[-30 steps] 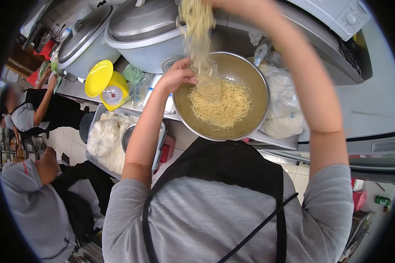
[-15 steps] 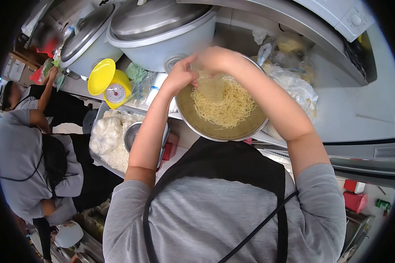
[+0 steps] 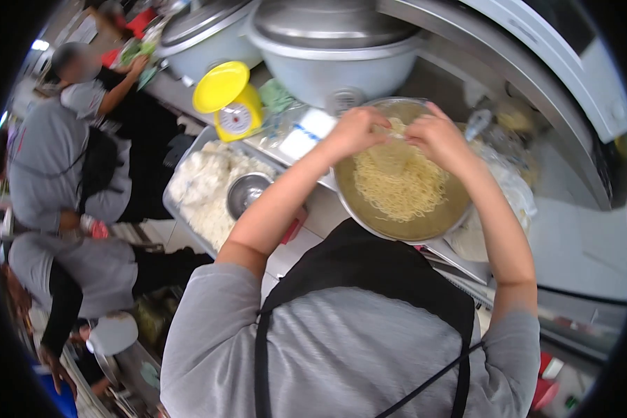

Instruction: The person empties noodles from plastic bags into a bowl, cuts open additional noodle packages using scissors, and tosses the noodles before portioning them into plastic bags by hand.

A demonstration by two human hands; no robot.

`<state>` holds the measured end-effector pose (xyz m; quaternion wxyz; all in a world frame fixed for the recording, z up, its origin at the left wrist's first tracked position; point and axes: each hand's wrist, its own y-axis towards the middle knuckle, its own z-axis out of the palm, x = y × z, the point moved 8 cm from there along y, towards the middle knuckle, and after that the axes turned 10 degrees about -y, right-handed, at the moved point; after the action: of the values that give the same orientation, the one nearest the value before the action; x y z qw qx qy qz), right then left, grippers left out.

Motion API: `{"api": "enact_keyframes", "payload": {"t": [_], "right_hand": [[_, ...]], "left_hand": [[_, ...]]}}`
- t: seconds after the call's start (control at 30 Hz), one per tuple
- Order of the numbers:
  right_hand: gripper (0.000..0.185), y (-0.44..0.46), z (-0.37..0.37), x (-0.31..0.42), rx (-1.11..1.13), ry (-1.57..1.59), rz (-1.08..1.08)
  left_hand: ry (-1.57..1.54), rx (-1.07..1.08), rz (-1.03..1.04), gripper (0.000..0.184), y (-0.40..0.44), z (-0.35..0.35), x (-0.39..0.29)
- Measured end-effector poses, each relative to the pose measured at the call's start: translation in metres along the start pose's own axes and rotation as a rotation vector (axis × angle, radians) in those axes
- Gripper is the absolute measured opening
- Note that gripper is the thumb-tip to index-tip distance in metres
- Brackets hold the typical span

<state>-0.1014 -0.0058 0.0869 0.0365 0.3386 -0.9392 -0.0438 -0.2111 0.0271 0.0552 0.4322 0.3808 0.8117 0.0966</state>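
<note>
A large metal bowl (image 3: 458, 221) holds a loose heap of yellow noodles (image 3: 400, 184). Over its far part, a clear plastic bag (image 3: 390, 155) with noodles inside hangs between my hands. The fingers of my left hand (image 3: 359, 131) are closed on the bag's left upper edge. My right hand (image 3: 435, 138) has its fingers pinched at the right side of the bag's mouth, close to my left hand. Some of the bag is hard to tell from the noodles behind it.
Left of the bowl stand a yellow scale (image 3: 238, 118) and a tub of rice (image 3: 181, 198) with a metal bowl (image 3: 247, 191). Large lidded cookers (image 3: 334, 59) are behind. Plastic bags (image 3: 501, 188) lie right. Co-workers (image 3: 56, 164) stand at the left.
My right hand has come down from high above the bowl to the bag's mouth, and the hanging noodles are lowered. The view has shifted, so the bowl appears further right.
</note>
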Motion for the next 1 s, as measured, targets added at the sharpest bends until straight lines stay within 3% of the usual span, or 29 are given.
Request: {"api": "enact_keyframes", "payload": {"t": [0.03,0.1,0.17,0.3,0.33,0.37,0.43,0.5,0.53,0.73,0.8,0.87,0.93,1.0], "right_hand": [[0.012,-0.009,-0.012,0.0,-0.163,0.07,-0.005],[0.01,-0.028,-0.046,-0.002,-0.456,0.124,0.029],[0.013,-0.049,-0.049,-0.021,-0.507,0.309,0.22],[0.017,-0.088,0.006,-0.06,-0.484,0.317,0.341],[0.019,-0.096,0.036,-0.071,-0.374,0.268,0.387],[0.022,-0.1,0.063,-0.074,-0.264,0.22,0.434],[0.025,-0.103,0.098,-0.066,-0.19,0.26,0.432],[0.027,-0.103,0.118,-0.059,-0.118,0.298,0.432],[0.029,-0.101,0.123,-0.051,-0.084,0.317,0.403],[0.032,-0.097,0.132,-0.049,-0.033,0.328,0.394],[0.032,-0.097,0.134,-0.051,-0.013,0.336,0.397],[0.03,-0.096,0.135,-0.05,-0.013,0.315,0.39],[0.03,-0.095,0.135,-0.05,0.007,0.307,0.399],[0.03,-0.095,0.136,-0.05,0.027,0.301,0.413]], "left_hand": [[-0.089,-0.049,-0.064,0.018,0.001,0.001,0.007],[-0.113,-0.146,-0.12,0.015,0.004,-0.014,-0.003],[-0.15,-0.233,-0.165,0.015,0.007,-0.044,-0.016],[-0.182,-0.393,-0.28,0.015,0.005,-0.147,-0.022],[-0.159,-0.469,-0.262,0.017,0.0,-0.178,-0.027],[-0.106,-0.448,-0.382,0.021,-0.002,-0.206,-0.019],[-0.172,-0.602,-0.399,0.017,-0.006,-0.261,0.005],[-0.069,-0.721,-0.172,0.017,-0.011,-0.295,-0.018],[-0.104,-0.724,-0.284,0.018,-0.011,-0.32,0.02],[0.257,-0.778,-0.413,0.024,-0.055,-0.392,0.093],[0.684,-0.614,-0.507,0.02,-0.069,-0.403,0.127],[0.641,-0.643,-0.585,0.019,-0.084,-0.393,0.142],[0.261,-0.856,-0.594,0.02,-0.107,-0.396,0.163],[0.213,-0.854,-0.556,0.02,-0.109,-0.4,0.161]]}}
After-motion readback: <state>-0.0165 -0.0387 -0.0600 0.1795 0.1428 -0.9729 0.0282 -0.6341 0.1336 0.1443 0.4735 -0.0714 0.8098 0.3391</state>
